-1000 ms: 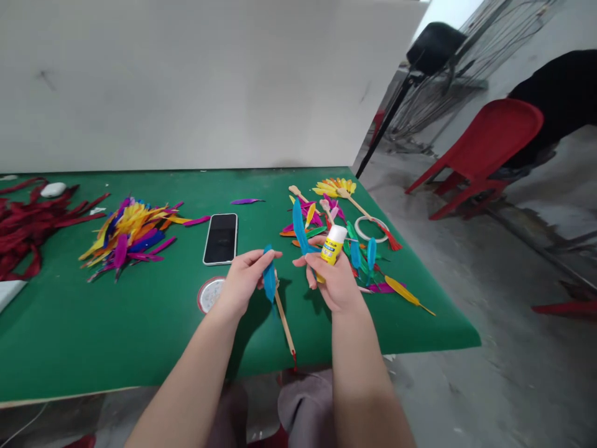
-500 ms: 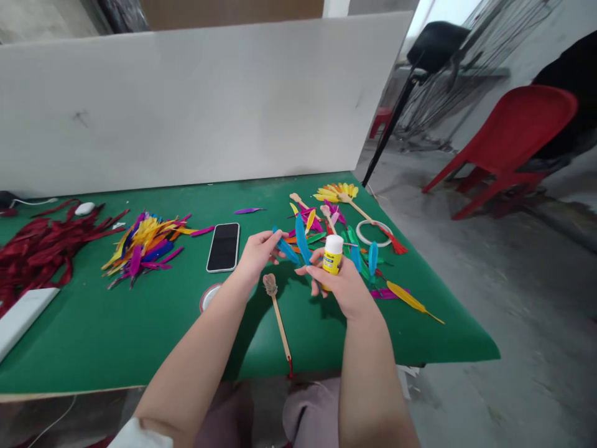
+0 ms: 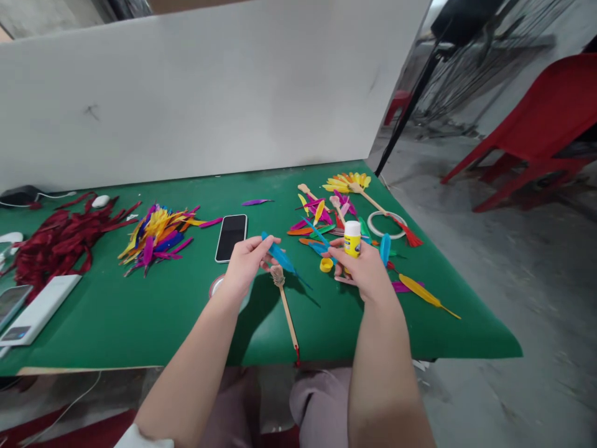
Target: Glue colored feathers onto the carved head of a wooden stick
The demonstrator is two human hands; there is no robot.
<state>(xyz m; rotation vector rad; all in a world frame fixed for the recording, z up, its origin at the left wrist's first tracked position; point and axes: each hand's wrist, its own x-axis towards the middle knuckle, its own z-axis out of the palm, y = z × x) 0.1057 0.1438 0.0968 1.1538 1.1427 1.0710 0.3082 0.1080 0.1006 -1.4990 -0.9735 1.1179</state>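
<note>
My left hand (image 3: 245,264) pinches a blue feather (image 3: 280,255) by one end, held just above the green table (image 3: 116,317). Under the feather lies a wooden stick (image 3: 286,306) with a fuzzy brown tip and a red end at the table's front edge. My right hand (image 3: 366,269) grips a small yellow-and-white glue bottle (image 3: 352,238) upright; a second blue feather (image 3: 319,247) lies by its fingers. A yellow cap (image 3: 326,264) rests on the table between my hands.
A black phone (image 3: 231,237) lies behind my left hand, a round lid (image 3: 215,285) beside it. Mixed coloured feathers (image 3: 156,236), red feathers (image 3: 56,239), a white ring (image 3: 386,224), a yellow feather fan (image 3: 347,183) and a white device (image 3: 40,308) sit on the table. Red chair (image 3: 536,134) at right.
The blue feather has come off the stick's tip and now hangs in my left hand. My right hand moved right with the bottle; the yellow cap now lies on the table.
</note>
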